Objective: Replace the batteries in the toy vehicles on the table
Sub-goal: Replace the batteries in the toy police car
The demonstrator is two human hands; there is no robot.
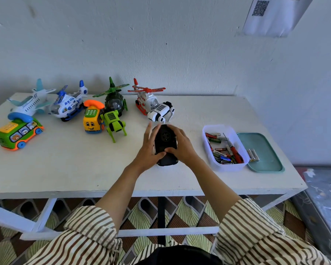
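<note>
A black toy vehicle (165, 140) lies upside down at the middle of the white table (69, 169), its dark underside facing up. My left hand (149, 150) grips its left side, the thumb pressing on the underside. My right hand (181, 145) grips its right side, the thumb laid across the bottom near the left thumb. To the right, a clear plastic box (216, 165) contains several batteries and a red screwdriver (235, 153). A teal lid (266, 150) beside it bears two pale batteries (253, 155).
Other toys stand along the back: a white robot dog (161, 111), red-and-white helicopter (147, 98), green helicopter (114, 100), green robot dog (114, 122), yellow phone bus (92, 119), blue helicopter (69, 104), a plane (31, 102), green bus (17, 133). The wall rises close behind.
</note>
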